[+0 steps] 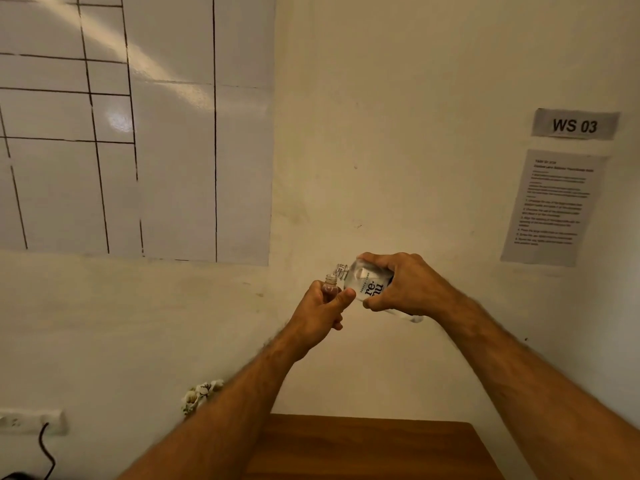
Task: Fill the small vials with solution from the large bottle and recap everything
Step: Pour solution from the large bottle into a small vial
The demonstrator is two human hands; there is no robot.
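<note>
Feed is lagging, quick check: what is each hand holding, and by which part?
Left hand grips the small vial by its body; right hand holds the large bottle around its body.

Cream wall (398, 133) — wooden table (363, 445)

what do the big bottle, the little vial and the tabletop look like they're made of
Large bottle: clear glass or hard plastic, glossy; the wall shows through it.
Small vial: clear too, threaded neck; material uncertain.
Tabletop: wood or wood-look laminate, brown with faint grain, smooth.

Clear bottle (367, 284), black lettering
</note>
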